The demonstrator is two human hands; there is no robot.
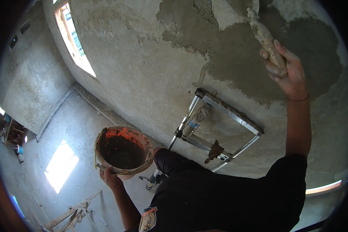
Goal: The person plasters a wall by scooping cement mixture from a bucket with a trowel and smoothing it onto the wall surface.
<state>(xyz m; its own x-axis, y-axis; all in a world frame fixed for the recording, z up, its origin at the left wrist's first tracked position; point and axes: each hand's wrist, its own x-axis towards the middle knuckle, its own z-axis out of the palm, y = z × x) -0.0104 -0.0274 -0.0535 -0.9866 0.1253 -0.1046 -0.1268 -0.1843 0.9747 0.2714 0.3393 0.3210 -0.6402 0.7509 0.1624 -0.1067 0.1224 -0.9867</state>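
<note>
Wall (123, 65) grey, rough; dark damp patch (236, 65) upper R. Alum. ladder (232, 113) close by. Bucket (137, 142) L of ladder, orange inside, dark mix in btm; L hand (109, 177) gripping its near edge, thumb over rim. Trowel (267, 41) up at patch, blade mostly out of view; R hand (292, 72) fingers wrapped round hdl. Bottle (194, 121) by ladder rail: blue/wht label, print too sm. Shirt badge (148, 219): orange lettering.
</note>
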